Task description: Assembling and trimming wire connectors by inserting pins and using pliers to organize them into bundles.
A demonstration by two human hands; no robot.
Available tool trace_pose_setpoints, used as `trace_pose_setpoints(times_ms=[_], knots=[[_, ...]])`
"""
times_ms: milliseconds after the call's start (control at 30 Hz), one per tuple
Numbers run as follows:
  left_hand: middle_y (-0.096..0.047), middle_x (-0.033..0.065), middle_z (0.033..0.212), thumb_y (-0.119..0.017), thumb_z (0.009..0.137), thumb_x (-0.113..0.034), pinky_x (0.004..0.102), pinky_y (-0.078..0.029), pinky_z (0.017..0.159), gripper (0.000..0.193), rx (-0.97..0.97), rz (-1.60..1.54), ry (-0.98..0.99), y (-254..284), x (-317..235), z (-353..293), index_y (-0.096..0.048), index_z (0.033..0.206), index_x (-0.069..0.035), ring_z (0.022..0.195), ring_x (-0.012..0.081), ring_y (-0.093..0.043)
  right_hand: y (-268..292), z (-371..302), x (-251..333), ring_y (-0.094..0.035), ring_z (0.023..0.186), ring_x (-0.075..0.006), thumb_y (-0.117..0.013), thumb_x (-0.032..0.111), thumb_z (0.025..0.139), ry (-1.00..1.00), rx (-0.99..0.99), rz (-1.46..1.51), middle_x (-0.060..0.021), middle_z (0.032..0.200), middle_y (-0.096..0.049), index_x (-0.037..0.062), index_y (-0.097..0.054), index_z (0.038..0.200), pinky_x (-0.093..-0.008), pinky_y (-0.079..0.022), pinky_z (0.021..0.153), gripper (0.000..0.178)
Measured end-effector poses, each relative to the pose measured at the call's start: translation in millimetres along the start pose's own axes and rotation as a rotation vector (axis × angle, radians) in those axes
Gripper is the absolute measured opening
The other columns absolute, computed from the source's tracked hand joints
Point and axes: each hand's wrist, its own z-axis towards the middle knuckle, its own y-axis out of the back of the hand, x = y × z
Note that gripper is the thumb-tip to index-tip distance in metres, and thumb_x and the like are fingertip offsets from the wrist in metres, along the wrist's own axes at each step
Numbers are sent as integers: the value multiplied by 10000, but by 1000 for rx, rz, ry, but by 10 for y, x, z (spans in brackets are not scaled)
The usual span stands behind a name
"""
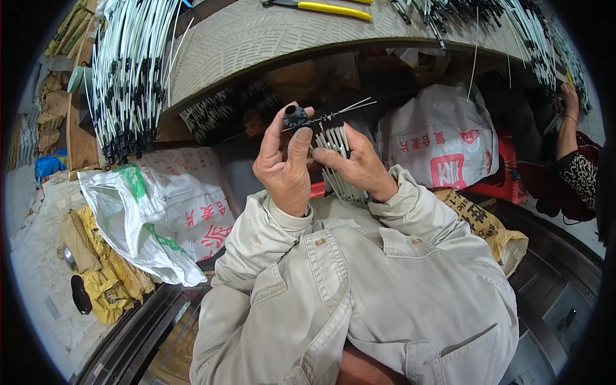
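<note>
My left hand point(282, 173) pinches a small black plastic part with a round hollow opening point(294, 115) between thumb and fingers. Close beside it, my right hand point(360, 165) is closed round a bundle of thin whitish rods point(344, 184) that hangs toward my lap. Black pieces sit at the upper ends of the rods. A few pale strips point(359, 104) stick out to the right above the bundle. My two hands nearly meet, and the right thumb reaches toward the black part. Whether the part is joined to the rods I cannot tell.
Ahead is a workbench point(237, 45) with yellow-handled pliers point(333, 9). Similar rods with black ends point(131, 83) hang over its left edge. White woven sacks point(173, 192) stand on both sides below. At the far right, another person's arm point(568, 122) reaches toward more rods.
</note>
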Motion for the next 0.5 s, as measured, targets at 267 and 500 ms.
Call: trace_pose_setpoints(times_ms=[267,500], knots=[[-603,135,1021,-543,875,-111,256,-446,824,338,20,-125,28,9,16,23,-486,1161,60,907,147,-567,74,48,-38,-516,734,-65,-629,194,821,-76,63,125,-6,841,-588,11,-521,1065,-212,-427,656,323],[-587,162,1058,-541,873,-104,284,-439,860,331,46,-159,95,51,-81,10,-494,1156,60,952,178,-568,92,60,-40,-509,782,-64,-655,207,795,-54,62,231,-8,911,-573,20,-500,1093,-211,-421,705,385]])
